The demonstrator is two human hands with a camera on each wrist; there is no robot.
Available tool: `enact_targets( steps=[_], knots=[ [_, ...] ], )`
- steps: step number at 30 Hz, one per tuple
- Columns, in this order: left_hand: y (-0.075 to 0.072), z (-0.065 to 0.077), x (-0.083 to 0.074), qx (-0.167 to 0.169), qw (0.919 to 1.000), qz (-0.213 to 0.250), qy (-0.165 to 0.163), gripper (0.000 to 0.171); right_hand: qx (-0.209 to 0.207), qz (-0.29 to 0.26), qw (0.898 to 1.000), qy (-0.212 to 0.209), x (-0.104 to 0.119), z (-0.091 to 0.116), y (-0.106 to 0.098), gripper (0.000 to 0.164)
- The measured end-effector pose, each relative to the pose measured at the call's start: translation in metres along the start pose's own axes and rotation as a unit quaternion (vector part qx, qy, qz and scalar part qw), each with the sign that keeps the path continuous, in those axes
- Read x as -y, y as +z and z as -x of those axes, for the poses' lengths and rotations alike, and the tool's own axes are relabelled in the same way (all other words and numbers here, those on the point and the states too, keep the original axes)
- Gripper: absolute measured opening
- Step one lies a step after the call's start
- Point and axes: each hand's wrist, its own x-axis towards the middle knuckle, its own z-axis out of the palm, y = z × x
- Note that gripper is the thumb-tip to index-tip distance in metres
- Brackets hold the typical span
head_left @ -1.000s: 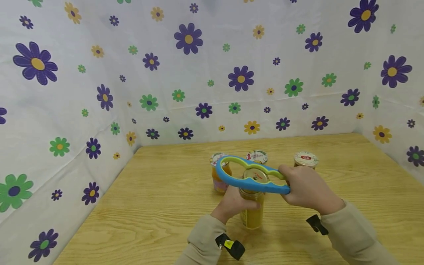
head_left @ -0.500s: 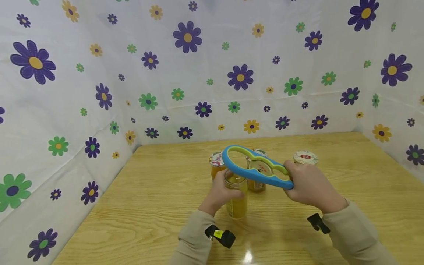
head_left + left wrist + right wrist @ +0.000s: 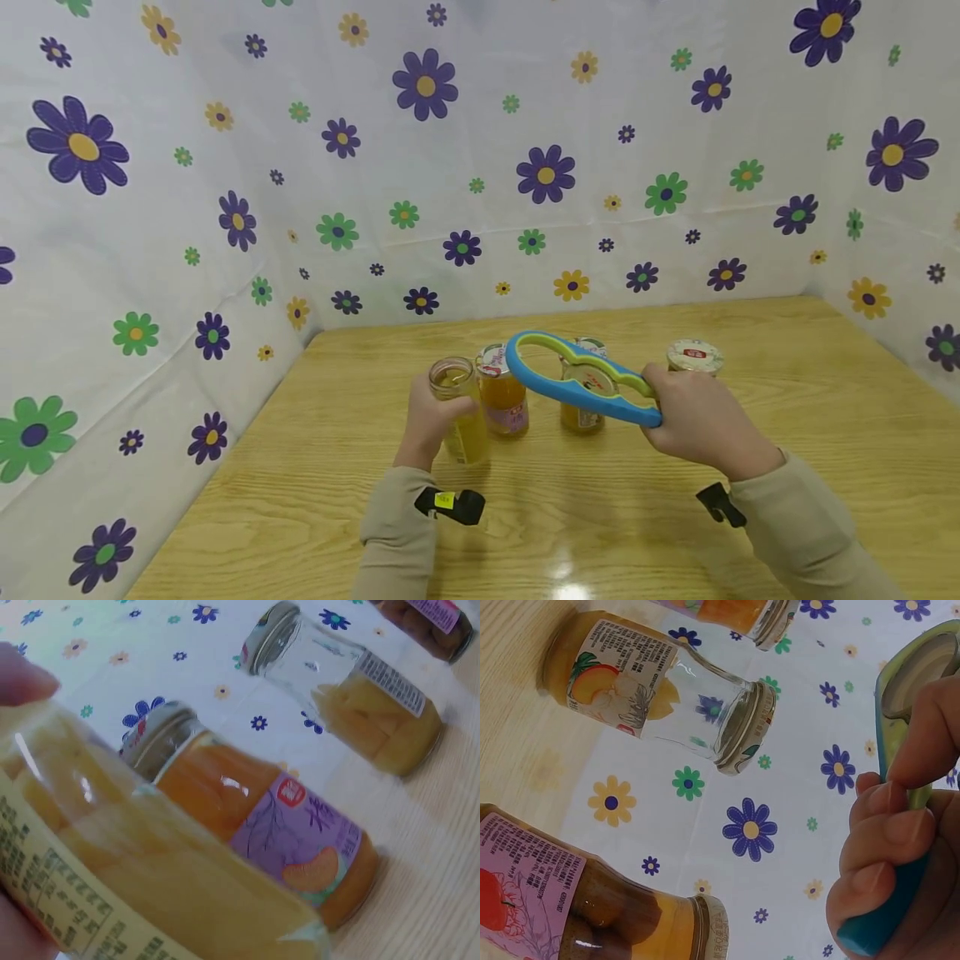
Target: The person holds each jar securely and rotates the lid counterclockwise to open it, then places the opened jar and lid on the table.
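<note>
My left hand (image 3: 426, 421) holds a lidless glass jar (image 3: 467, 433) of yellow fruit, its open mouth facing up beside the orange jar. In the left wrist view this jar (image 3: 157, 847) fills the near corner, thumb and fingers around it. Out to the right, my right hand (image 3: 701, 423) grips the handle end of a blue and green jar opener (image 3: 558, 390). A round metal lid (image 3: 595, 381) sits within the opener's loop. The right wrist view shows curled fingers (image 3: 877, 840) around the opener's handle, with the lid (image 3: 919, 679) at its far part.
Beside the held jar stands a capped jar of orange fruit (image 3: 504, 404). A capped jar of yellow fruit (image 3: 581, 419) is partly behind the opener. Farther right, a capped jar with dark fruit (image 3: 615, 907) is mostly hidden by my right hand in the head view. Flowered cloth (image 3: 480, 150) surrounds the wooden table (image 3: 300, 500).
The lid has come off the jar and stayed in the opener. My left hand has carried the jar leftward, past the orange jar's front. The right hand has risen slightly.
</note>
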Motion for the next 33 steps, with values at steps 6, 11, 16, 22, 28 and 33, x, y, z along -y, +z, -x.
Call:
enact_targets(
  steps=[6,11,16,22,28,33],
  knots=[
    [-0.005,-0.003,0.007,-0.102,0.9935,-0.046,-0.023,0.036,0.016,-0.002,1.000,0.012,0.000,-0.001,0.001,0.022],
    [-0.008,-0.006,0.015,-0.149,0.9860,-0.070,-0.028,0.035,0.027,-0.002,0.999,0.025,0.001,-0.002,0.002,0.021],
    [-0.009,-0.006,0.019,-0.164,0.9830,-0.073,-0.038,0.037,0.037,0.000,0.999,0.032,0.001,-0.002,0.003,0.020],
    [-0.011,-0.006,0.022,-0.163,0.9834,-0.069,-0.039,0.037,0.041,0.005,0.999,0.031,0.002,-0.002,0.004,0.021],
    [-0.011,-0.006,0.025,-0.162,0.9838,-0.071,-0.028,0.035,0.046,0.008,0.998,0.034,0.003,-0.002,0.005,0.021],
    [-0.010,-0.006,0.028,-0.162,0.9826,-0.084,-0.032,0.035,0.048,0.009,0.998,0.032,0.004,-0.002,0.006,0.020]
  ],
)
